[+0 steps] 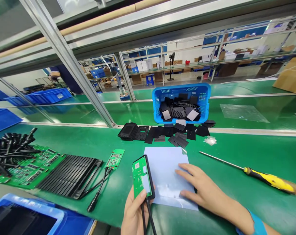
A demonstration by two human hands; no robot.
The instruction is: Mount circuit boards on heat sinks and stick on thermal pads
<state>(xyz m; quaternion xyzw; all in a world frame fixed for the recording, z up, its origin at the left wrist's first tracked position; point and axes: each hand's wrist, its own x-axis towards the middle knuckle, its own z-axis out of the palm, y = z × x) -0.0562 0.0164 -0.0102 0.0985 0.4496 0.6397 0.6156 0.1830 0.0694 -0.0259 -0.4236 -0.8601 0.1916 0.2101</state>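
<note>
My left hand (pixel 135 209) grips a green circuit board (pixel 139 173) seated in a black plastic housing (pixel 150 178), thumb pressed on the board's lower edge. White pads lie on the board, and two black cables hang from its lower end. Flat on the bench beneath is a pale bluish-white sheet (pixel 164 163). Over its right side my right hand (pixel 199 186) is spread, fingers apart and holding nothing; whether the fingertips touch the sheet I cannot tell. To the right lies a screwdriver (pixel 267 178) with a yellow and black handle.
A blue basket (pixel 182 120) of black plates stands behind, with loose black plates (pixel 167 131) before it. A small clear bag (pixel 210 140) lies nearby. At left are another cabled board (pixel 115 158), ribbed black housings (pixel 69 176) and piled cables (pixel 13 150). A metal post (pixel 71 65) rises behind.
</note>
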